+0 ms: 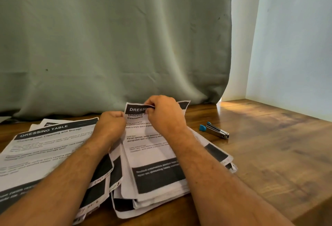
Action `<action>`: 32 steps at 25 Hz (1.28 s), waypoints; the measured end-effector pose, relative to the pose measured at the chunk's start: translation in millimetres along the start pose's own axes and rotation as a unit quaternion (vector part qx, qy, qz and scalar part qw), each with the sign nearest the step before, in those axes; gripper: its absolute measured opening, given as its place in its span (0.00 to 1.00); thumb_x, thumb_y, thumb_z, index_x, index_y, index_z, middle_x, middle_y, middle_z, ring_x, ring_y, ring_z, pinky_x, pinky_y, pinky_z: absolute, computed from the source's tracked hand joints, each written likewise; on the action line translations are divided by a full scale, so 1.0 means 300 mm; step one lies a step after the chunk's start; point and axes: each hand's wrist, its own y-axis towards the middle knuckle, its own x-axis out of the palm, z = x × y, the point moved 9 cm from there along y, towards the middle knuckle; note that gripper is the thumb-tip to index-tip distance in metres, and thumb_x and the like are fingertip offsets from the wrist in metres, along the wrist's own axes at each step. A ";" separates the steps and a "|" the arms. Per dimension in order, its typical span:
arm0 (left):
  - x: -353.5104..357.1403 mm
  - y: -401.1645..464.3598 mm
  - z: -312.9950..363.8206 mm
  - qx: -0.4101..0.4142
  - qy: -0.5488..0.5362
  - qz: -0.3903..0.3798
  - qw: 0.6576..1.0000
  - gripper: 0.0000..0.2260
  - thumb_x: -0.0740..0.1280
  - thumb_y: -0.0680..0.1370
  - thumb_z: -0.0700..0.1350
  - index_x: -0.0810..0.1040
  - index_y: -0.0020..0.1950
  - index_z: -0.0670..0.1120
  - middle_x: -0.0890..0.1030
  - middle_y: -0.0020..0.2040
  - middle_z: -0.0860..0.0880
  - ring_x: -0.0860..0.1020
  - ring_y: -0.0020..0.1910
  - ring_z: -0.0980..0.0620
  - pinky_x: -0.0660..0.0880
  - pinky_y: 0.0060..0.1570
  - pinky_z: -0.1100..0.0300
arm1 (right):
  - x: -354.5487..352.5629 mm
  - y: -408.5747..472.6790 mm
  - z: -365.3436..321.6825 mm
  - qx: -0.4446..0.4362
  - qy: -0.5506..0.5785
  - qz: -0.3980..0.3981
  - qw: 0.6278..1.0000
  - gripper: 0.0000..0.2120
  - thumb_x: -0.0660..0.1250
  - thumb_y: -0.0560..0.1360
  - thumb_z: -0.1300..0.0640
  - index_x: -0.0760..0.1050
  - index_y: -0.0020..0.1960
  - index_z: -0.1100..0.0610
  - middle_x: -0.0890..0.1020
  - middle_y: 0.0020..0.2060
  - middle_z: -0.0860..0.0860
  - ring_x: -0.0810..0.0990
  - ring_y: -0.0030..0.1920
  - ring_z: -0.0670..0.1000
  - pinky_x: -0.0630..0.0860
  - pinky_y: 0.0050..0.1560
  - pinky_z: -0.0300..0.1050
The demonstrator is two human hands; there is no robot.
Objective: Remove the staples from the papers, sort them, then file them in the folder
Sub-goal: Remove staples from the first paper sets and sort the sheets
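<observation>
A stapled set of printed papers (pixel 152 155) with black header bars lies in front of me on the wooden table, its top edge lifted. My right hand (pixel 164 113) pinches the top sheet at its header. My left hand (pixel 111 125) is curled at the top left corner of the same set, gripping its edge. A second stack of printed sheets (pixel 45 146) headed "DRESSING TABLE" lies to the left under my left forearm. A blue and metal stapler (pixel 214 130) rests on the table to the right of the papers. No folder is in view.
A grey-green curtain (pixel 115 46) hangs along the table's back edge. A white wall (pixel 294 46) closes off the right side. Bare wooden table (pixel 269 145) stretches to the right of the stapler.
</observation>
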 end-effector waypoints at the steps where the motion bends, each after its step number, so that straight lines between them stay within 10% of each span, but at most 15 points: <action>1: -0.013 -0.005 0.007 0.020 0.041 0.011 0.999 0.14 0.61 0.81 0.36 0.83 0.47 0.51 0.85 0.47 0.49 0.84 0.46 0.47 0.81 0.43 0.52 | 0.005 0.000 0.018 0.019 0.001 -0.016 1.000 0.08 0.66 0.75 0.58 0.82 0.50 0.48 0.84 0.46 0.48 0.81 0.47 0.53 0.79 0.48 0.48; 6: -0.011 0.007 0.006 0.108 0.332 -0.012 0.937 0.15 0.68 0.80 0.50 0.79 0.67 0.51 0.79 0.67 0.48 0.77 0.63 0.48 0.73 0.65 0.49 | 0.132 -0.066 0.072 0.079 -0.042 -0.246 0.965 0.05 0.68 0.75 0.59 0.81 0.50 0.54 0.83 0.46 0.51 0.81 0.47 0.53 0.81 0.54 0.53; 12: 0.066 0.038 -0.056 0.083 0.469 -0.097 0.874 0.30 0.62 0.80 0.64 0.68 0.75 0.48 0.74 0.72 0.45 0.72 0.69 0.45 0.70 0.68 0.49 | 0.138 -0.084 0.078 0.072 -0.097 -0.275 0.954 0.09 0.68 0.76 0.59 0.80 0.55 0.56 0.82 0.50 0.53 0.81 0.49 0.54 0.80 0.55 0.53; 20: 0.057 0.021 0.002 0.102 0.324 -0.057 0.939 0.23 0.68 0.79 0.43 0.70 0.74 0.47 0.80 0.63 0.47 0.77 0.60 0.46 0.74 0.60 0.53 | 0.114 -0.026 0.009 0.018 -0.048 -0.162 0.985 0.10 0.69 0.75 0.61 0.84 0.51 0.49 0.84 0.44 0.51 0.81 0.45 0.53 0.79 0.48 0.45; 26: 0.086 0.019 -0.050 0.067 0.372 -0.118 0.918 0.17 0.64 0.81 0.47 0.72 0.70 0.50 0.80 0.63 0.46 0.78 0.60 0.45 0.75 0.62 0.47 | 0.132 -0.017 0.011 0.028 -0.006 -0.140 0.990 0.09 0.70 0.75 0.61 0.77 0.46 0.46 0.82 0.47 0.50 0.80 0.46 0.51 0.81 0.52 0.49; 32: 0.045 0.040 0.016 0.119 0.221 -0.008 0.968 0.18 0.69 0.79 0.41 0.77 0.69 0.48 0.84 0.58 0.45 0.81 0.53 0.47 0.78 0.51 0.53 | 0.120 -0.014 -0.011 0.012 -0.014 -0.134 0.991 0.06 0.69 0.76 0.60 0.80 0.48 0.50 0.83 0.47 0.51 0.79 0.45 0.52 0.80 0.52 0.49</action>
